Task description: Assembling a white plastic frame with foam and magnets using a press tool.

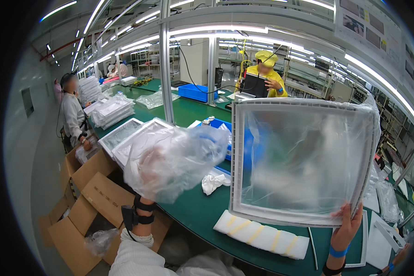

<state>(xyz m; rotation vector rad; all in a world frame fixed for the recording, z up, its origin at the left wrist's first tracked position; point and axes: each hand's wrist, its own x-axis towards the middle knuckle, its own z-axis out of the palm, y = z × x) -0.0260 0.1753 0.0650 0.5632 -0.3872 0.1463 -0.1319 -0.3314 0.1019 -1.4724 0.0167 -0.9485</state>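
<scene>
Head view: the right hand (346, 225) pinches the lower right corner of a white framed panel (303, 158), held upright above the green table (193, 211); the left hand (148, 171) sits inside a crumpled plastic bag (175, 158), finger state unclear

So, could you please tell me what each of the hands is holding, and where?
The right hand grips the white frame at its lower right corner; the left hand is inside the crumpled clear plastic bag.
</scene>
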